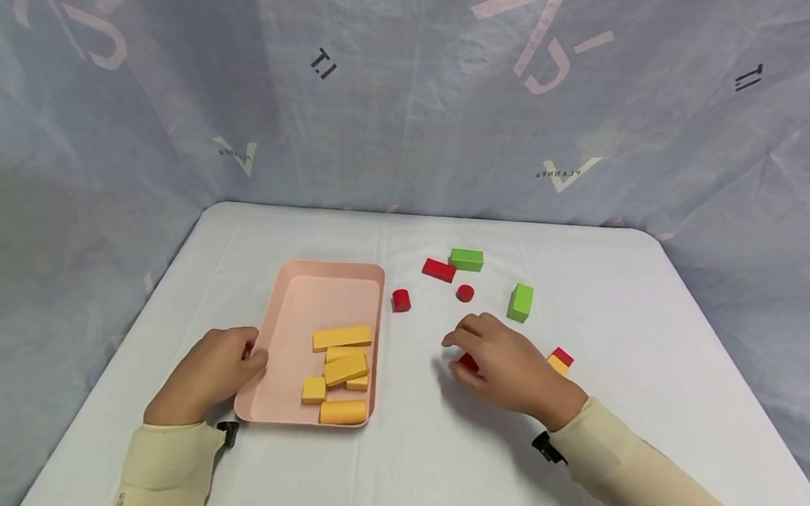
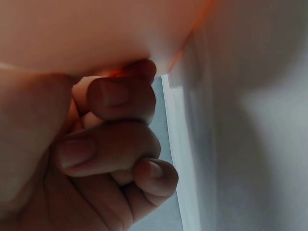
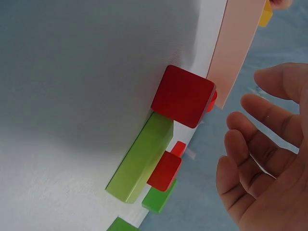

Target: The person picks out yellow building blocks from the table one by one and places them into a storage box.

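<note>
My left hand [image 1: 217, 361] grips the left rim of a pink tray [image 1: 285, 401]; in the left wrist view its curled fingers [image 2: 115, 144] sit against the tray's wall. Yellow blocks [image 1: 346, 369] of several shapes lie in the right part of the tray. Over the tabletop, my right hand [image 1: 499, 361] is above a red block [image 1: 469, 361], mostly covered by it in the head view. The right wrist view shows that red block [image 3: 183, 96] beside a long green block [image 3: 139, 159], with the relaxed fingers [image 3: 269, 115] apart from both.
Beyond the right hand lie a red cylinder [image 1: 401, 300], a red disc [image 1: 466, 293], a flat red block [image 1: 439, 270] and two green blocks [image 1: 466, 260]. Right of the hand, a yellow block [image 1: 559, 364] lies against a red one [image 1: 563, 356]. Grey sheeting [image 1: 414, 128] hangs behind the white table [image 1: 418, 473].
</note>
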`<state>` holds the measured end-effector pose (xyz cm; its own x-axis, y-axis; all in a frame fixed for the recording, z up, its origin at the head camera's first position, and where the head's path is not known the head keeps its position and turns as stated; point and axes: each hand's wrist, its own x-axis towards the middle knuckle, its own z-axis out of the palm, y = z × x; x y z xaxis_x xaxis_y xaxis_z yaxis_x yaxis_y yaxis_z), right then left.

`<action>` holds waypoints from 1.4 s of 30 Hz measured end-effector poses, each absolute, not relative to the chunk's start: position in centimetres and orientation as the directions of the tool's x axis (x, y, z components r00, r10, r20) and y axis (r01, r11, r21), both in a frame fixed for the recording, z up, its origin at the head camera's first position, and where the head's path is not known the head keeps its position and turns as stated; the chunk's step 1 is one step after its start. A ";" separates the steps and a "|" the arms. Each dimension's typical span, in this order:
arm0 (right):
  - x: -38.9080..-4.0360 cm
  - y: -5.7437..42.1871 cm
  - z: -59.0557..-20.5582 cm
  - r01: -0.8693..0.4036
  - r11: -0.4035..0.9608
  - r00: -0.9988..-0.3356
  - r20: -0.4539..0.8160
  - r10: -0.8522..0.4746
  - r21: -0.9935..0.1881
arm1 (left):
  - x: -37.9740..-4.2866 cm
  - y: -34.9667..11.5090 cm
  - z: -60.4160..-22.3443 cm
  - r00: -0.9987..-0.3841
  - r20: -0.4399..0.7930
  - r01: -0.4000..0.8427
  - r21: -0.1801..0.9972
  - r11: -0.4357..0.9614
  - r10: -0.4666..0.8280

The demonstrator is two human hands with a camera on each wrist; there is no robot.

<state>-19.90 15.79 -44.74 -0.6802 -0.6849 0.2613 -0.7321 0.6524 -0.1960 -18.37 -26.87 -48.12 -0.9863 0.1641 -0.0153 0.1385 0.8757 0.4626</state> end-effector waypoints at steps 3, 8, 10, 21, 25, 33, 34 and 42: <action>-19.9 16.0 -44.8 -0.733 0.651 -0.679 0.266 -0.684 -0.197 | -18.4 -26.9 -48.2 -0.987 -0.024 0.130 0.461 0.878 0.159; -19.8 16.2 -44.8 -0.737 0.647 -0.675 0.265 -0.689 -0.195 | -18.4 -26.9 -48.3 -0.988 -0.024 0.127 0.460 0.879 0.155; -19.7 16.3 -44.8 -0.736 0.650 -0.676 0.267 -0.687 -0.191 | -18.4 -26.9 -48.3 -0.987 -0.017 0.132 0.460 0.878 0.157; -19.1 17.9 -44.7 -0.727 0.665 -0.683 0.288 -0.671 -0.172 | -18.4 -26.8 -48.1 -0.987 -0.024 0.128 0.461 0.878 0.156; -19.1 18.4 -44.8 -0.729 0.662 -0.679 0.301 -0.670 -0.171 | -18.4 -26.8 -48.2 -0.988 -0.027 0.120 0.464 0.878 0.150; -18.9 19.5 -45.0 -0.706 0.687 -0.704 0.280 -0.653 -0.174 | -18.4 -26.8 -48.3 -0.988 -0.019 0.129 0.467 0.875 0.156; -18.8 19.6 -45.0 -0.700 0.692 -0.710 0.276 -0.648 -0.174 | -18.4 -26.8 -48.4 -0.987 -0.016 0.132 0.468 0.874 0.158; -18.6 20.6 -45.1 -0.674 0.721 -0.734 0.260 -0.628 -0.163 | -18.3 -26.8 -48.2 -0.987 -0.005 0.138 0.466 0.874 0.159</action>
<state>-18.62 20.59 -45.14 -0.7340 -0.6276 0.2596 -0.6738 0.7207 -0.1629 -18.35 -26.83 -48.25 -0.9873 0.1586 -0.0051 0.1380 0.8738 0.4663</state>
